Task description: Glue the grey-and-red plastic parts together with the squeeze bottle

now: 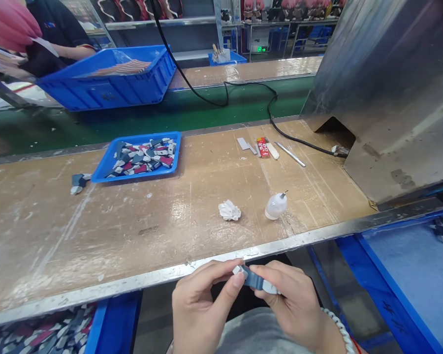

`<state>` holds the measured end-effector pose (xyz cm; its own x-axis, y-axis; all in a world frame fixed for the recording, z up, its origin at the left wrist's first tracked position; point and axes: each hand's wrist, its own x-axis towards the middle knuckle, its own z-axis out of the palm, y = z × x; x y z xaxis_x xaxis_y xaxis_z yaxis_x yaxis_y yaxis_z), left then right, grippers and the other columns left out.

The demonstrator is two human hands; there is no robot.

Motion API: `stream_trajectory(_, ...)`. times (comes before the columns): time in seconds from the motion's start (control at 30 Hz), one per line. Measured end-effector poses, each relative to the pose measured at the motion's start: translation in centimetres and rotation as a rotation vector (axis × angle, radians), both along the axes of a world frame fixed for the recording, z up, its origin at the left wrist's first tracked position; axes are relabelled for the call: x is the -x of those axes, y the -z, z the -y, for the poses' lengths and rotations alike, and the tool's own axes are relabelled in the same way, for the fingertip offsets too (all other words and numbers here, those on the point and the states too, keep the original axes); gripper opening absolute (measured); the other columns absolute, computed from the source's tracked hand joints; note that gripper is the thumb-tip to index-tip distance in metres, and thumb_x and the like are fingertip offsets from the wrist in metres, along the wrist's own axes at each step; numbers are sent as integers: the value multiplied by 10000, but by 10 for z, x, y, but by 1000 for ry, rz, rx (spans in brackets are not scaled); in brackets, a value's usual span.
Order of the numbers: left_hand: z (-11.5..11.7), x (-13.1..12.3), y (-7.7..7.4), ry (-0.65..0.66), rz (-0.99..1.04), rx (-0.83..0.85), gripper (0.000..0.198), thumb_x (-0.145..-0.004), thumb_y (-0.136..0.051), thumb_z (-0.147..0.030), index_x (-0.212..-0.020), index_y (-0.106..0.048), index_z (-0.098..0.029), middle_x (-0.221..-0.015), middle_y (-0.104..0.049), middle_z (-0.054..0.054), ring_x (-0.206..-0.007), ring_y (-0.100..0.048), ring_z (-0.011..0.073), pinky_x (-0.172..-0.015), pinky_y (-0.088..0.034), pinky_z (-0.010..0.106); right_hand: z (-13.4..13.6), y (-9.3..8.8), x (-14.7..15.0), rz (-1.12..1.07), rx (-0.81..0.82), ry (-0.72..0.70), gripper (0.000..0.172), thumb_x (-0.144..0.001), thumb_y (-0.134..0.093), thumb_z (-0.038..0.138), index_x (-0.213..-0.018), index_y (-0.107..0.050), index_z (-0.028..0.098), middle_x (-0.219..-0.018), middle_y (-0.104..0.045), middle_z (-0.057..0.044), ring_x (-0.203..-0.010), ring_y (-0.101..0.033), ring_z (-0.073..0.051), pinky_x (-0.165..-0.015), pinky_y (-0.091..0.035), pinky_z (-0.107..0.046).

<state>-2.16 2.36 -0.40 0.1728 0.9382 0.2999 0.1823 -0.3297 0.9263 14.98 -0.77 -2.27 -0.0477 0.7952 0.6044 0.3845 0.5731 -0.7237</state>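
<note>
Just in front of the bench edge, a small dark blue-grey part with pale grey ends [254,280] is held between both hands. My left hand [206,300] pinches its left pale end between thumb and forefinger. Closed round the right end is my right hand [291,300], with the fingers hiding some of that side. Beyond the hands on the bench lie a crumpled white tissue [229,210] and a small squeeze bottle [276,206] with a thin needle tip. A blue tray [99,169] farther left contains many similar grey, blue and dark red parts.
Loose parts [79,183] sit beside the tray. At the back are a red-labelled packet [263,147], a metal pen-like tool [290,154] and a black cable [302,141]. A metal housing [391,108] stands right. Blue bins flank my lap; a co-worker [59,29] is behind a blue crate [114,93].
</note>
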Motion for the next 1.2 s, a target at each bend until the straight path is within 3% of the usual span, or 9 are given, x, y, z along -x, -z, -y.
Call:
stream_trajectory(0.2,-14,9,-3,147,-25,0,155,-858,-762,-164,-984,-766,-254,-815,-745,10,-720,-716,142,-656,-595,185,-4,-1,-3,-75,112,-62,224,-1006,-551,267,-1123,-675,121,-799,-698,-67,-651,-659,-151,-575,-550,-239)
stream_trajectory(0.3,-25,13,-9,274,-30,-35,78,-882,-739,-193,-956,-744,-216,-881,-738,60,-814,-723,192,-725,-620,261,-7,-5,-6,-108,187,-121,225,-1003,-566,272,-1173,-663,161,-918,-726,-77,-794,-705,-166,-704,-595,-256)
stream_trajectory(0.37,-30,14,-10,289,-42,-67,54,-905,-708,-192,-957,-715,-206,-924,-738,75,-876,-728,210,-762,-627,282,-9,-5,-11,-73,219,-105,263,-995,-585,281,-1233,-641,185,-994,-731,-82,-882,-712,-178,-775,-603,-272)
stream_trajectory(0.43,-34,15,-5,183,-107,-168,101,-924,-675,-166,-1014,-686,-211,-945,-739,63,-904,-728,203,-795,-622,280,-12,-3,-20,-62,228,26,260,-995,-585,293,-1231,-636,197,-977,-721,-69,-849,-701,-168,-747,-600,-263)
stream_trajectory(0.53,-38,14,7,5,-239,-353,216,-927,-648,-114,-1107,-680,-230,-992,-738,47,-921,-725,182,-812,-606,264,-18,4,-40,-66,246,368,196,-993,-586,297,-1152,-657,206,-949,-694,-58,-802,-669,-158,-692,-573,-258)
stream_trajectory(0.63,-42,14,17,35,-317,-396,221,-941,-618,-98,-1062,-729,-245,-1004,-734,50,-899,-720,170,-768,-598,239,-30,8,-58,-49,332,558,299,-970,-620,393,-1205,-629,209,-1032,-668,-77,-922,-652,-197,-767,-554,-312)
stream_trajectory(0.87,-45,18,19,97,-369,-327,123,-925,-681,-136,-997,-727,-224,-959,-741,37,-911,-726,178,-795,-609,251,-58,3,-66,-3,450,399,541,-903,-666,533,-1340,-537,242,-1070,-613,-61,-911,-585,-202,-835,-520,-365)
stream_trajectory(1.07,-53,23,19,172,-361,-307,142,-894,-734,-141,-1009,-728,-225,-974,-755,33,-894,-743,174,-781,-617,234,-67,2,-60,118,561,249,326,-942,-627,460,-1200,-607,262,-1189,-617,-85,-1149,-578,-277,-990,-460,-450)
stream_trajectory(1.2,-55,23,19,196,-335,-278,170,-868,-775,-190,-1024,-715,-222,-958,-760,15,-889,-751,168,-790,-621,221,-58,6,-64,-4,635,196,346,-972,-584,479,-1260,-539,292,-1228,-628,-69,-1167,-579,-263,-972,-464,-414)
